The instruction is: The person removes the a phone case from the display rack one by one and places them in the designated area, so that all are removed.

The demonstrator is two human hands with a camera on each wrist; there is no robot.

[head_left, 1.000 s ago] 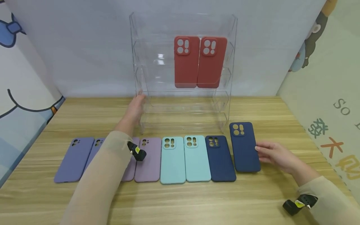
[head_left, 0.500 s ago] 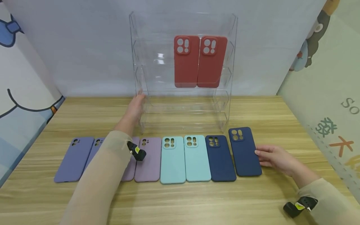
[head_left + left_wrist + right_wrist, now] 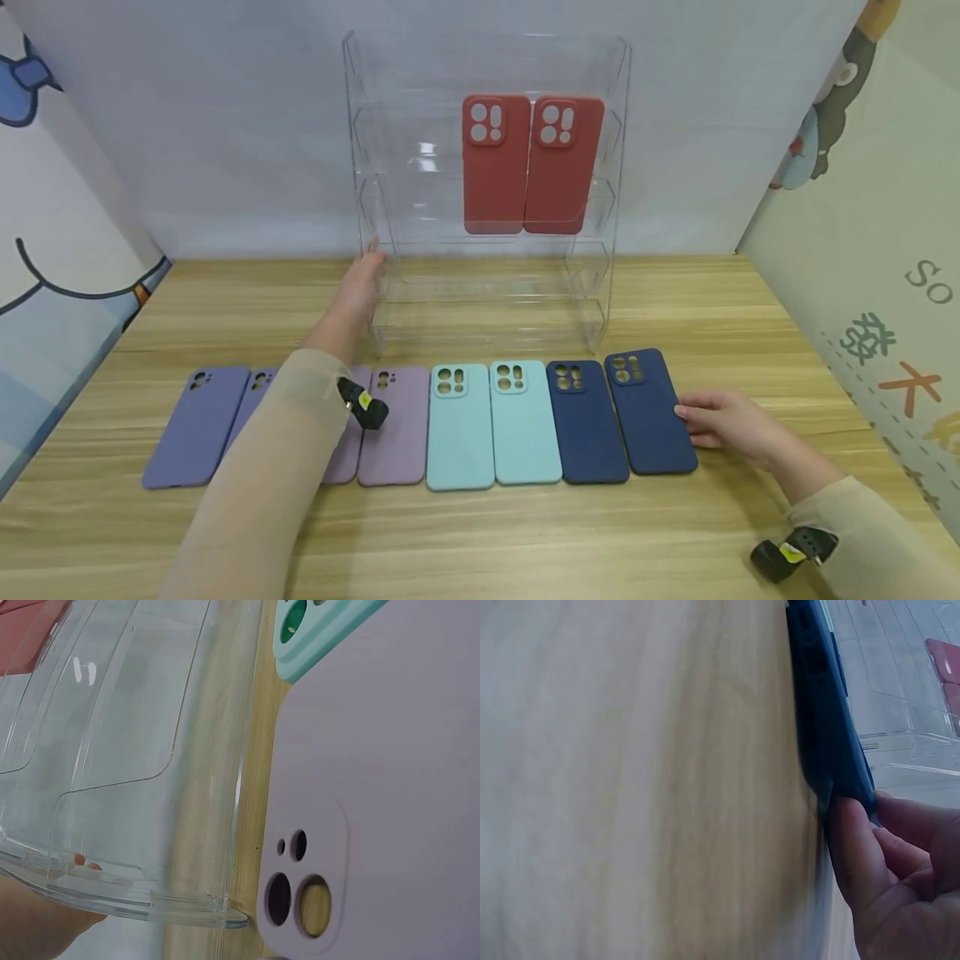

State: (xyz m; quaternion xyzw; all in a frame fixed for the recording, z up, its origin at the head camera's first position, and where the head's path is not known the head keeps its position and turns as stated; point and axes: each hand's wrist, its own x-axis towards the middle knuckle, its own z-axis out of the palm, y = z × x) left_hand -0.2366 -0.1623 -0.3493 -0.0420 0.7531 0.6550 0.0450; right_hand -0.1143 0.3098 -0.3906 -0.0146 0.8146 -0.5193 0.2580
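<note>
My right hand (image 3: 729,423) pinches the right edge of a navy phone case (image 3: 652,421), thumb on one face and fingers on the other in the right wrist view. This case sits at the right end of a row, close beside another navy phone case (image 3: 590,433) and slightly tilted. My left hand (image 3: 358,292) grips the left side of a clear tiered display stand (image 3: 487,337); its fingertips (image 3: 93,866) show through the plastic in the left wrist view. Two red phone cases (image 3: 495,183) stand side by side on an upper tier, towards the right.
Leftward along the row lie two mint phone cases (image 3: 461,437), pinkish-purple phone cases (image 3: 393,442) and violet phone cases (image 3: 197,433). My left forearm (image 3: 262,467) passes over part of that row. The wooden table (image 3: 480,550) meets a pale wall (image 3: 247,150) behind the stand.
My right hand has brought the navy case down towards the table's front and left, in against the neighbouring navy case. My left hand has stayed on the stand.
</note>
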